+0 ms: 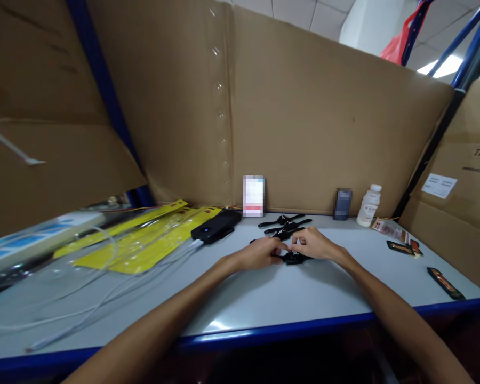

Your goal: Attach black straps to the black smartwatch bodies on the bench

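The black tool (294, 260) lies on the worktop (280, 304), long axis left to right, under the left hand (262, 253) and right hand (314, 244), equally near, fingers curled inward, though whether they pinch it I cannot tell.

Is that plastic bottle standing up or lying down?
Standing up: the bottle rests base-down on the table, its white cap at the top.
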`<state>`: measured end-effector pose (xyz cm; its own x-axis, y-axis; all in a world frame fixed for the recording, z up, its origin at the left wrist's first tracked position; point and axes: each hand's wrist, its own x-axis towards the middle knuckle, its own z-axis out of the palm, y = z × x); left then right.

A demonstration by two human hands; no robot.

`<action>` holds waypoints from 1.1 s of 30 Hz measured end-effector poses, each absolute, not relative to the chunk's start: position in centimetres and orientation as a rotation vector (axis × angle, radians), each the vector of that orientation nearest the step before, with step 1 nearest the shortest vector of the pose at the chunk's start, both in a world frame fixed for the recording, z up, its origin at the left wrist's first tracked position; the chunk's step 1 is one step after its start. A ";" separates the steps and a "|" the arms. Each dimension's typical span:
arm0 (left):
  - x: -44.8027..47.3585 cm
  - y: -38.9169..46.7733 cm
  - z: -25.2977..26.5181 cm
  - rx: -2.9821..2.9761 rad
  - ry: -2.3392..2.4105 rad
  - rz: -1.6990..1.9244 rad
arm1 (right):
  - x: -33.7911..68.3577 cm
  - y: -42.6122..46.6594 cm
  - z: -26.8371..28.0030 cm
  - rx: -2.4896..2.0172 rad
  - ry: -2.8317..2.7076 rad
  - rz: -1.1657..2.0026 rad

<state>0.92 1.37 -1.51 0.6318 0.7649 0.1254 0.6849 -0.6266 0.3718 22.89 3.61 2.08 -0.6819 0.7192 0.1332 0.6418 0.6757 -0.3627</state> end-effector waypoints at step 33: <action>0.5 1.7 -1.9 2.527 1.144 0.366 | 23.1 2.1 1.8 -1.212 -2.692 0.169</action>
